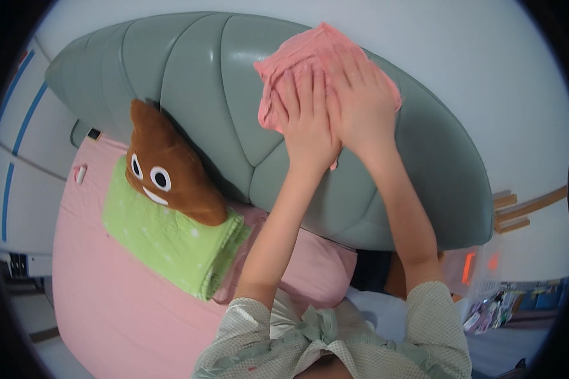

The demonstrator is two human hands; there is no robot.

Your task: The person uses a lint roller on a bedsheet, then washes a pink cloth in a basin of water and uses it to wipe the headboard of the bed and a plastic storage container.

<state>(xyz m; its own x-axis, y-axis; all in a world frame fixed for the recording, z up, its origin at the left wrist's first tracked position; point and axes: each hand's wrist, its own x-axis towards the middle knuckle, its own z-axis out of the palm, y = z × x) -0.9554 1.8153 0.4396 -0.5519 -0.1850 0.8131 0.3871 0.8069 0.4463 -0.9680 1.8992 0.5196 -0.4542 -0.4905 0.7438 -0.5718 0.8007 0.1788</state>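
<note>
A crumpled pink cloth (300,50) lies against the upper part of the padded grey-green headboard (193,76). My left hand (308,123) rests flat on the cloth, fingers stretched upward. Beside it, my right hand (363,104) also lies flat on the cloth, fingers extended and the inner edges of both hands touching. Neither hand grips anything; both palms press down with the cloth beneath them. A small tip of cloth hangs out below the wrists.
On the pink-sheeted bed (107,290) at left, a brown plush pillow (177,170) with eyes and a smile leans on a folded green blanket (161,234). A small white and pink item (80,174) lies near the bed's edge. Wooden pieces (515,211) stick out at right.
</note>
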